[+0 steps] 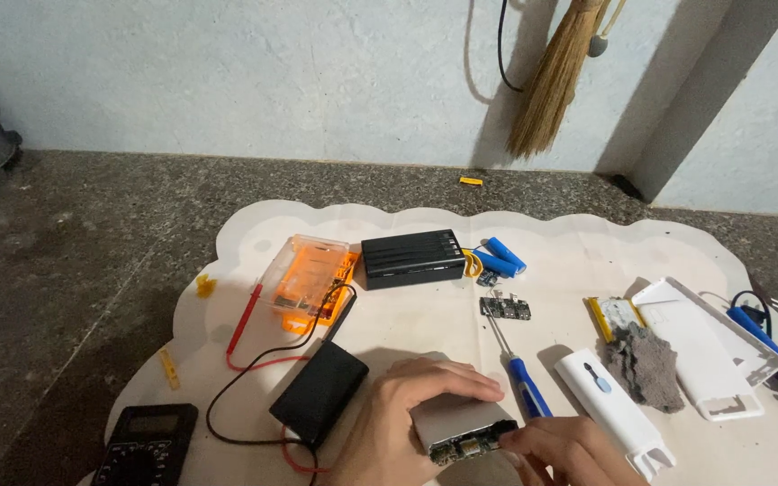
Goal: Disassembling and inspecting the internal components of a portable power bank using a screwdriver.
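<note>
Silver power bank (454, 423) lies low on the white surface (425, 328), the left hand's (402, 409) grip wrapped over it; right hand (560, 450) pinches its port end; blue screwdriver (524, 382) just beside.

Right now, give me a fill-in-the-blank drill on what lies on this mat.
1. Both hands hold a silver power bank; the left hand rests on its ____ face.
2. The screwdriver beside the right hand has a ____ handle.
3. The two blue cylindrical cells lie just right of the ____ ribbed case.
4. The grey cloth lies partly on a ____ cover.

Missing words: top; blue; black; white
</note>
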